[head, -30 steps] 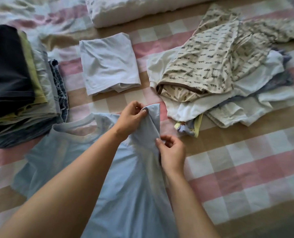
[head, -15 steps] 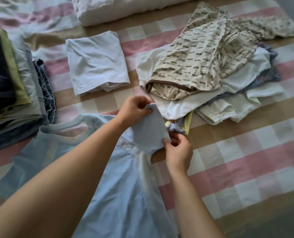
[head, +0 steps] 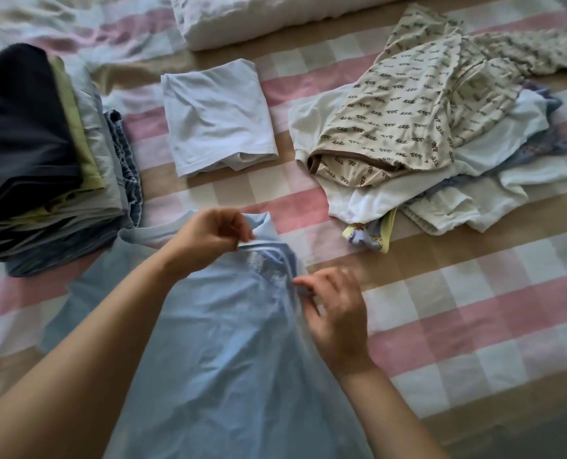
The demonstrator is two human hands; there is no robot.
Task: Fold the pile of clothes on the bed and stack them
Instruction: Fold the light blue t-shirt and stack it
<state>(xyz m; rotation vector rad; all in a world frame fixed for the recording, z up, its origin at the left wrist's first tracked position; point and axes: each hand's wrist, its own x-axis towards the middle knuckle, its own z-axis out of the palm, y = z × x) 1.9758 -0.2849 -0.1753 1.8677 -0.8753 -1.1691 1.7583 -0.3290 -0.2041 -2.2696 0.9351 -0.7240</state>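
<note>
A light blue T-shirt (head: 216, 352) lies spread on the checked bed in front of me. My left hand (head: 209, 233) pinches its right sleeve near the shoulder. My right hand (head: 335, 313) pinches the same sleeve's edge lower down, at the shirt's right side, and the sleeve is folded over onto the body. A folded white shirt (head: 216, 117) lies beyond. A stack of folded clothes (head: 44, 154), dark on top, stands at the left. The unfolded pile (head: 424, 134), topped by a beige patterned garment, sits at the right.
A rolled white duvet (head: 259, 18) lies along the back. The pink, beige and white checked bedsheet (head: 474, 309) shows bare to the right of my hands. The bed's front edge runs along the lower right corner.
The sleeve stood up between my hands; now it is folded inward over the shirt's body. My right hand has moved down along the shirt's right side.
</note>
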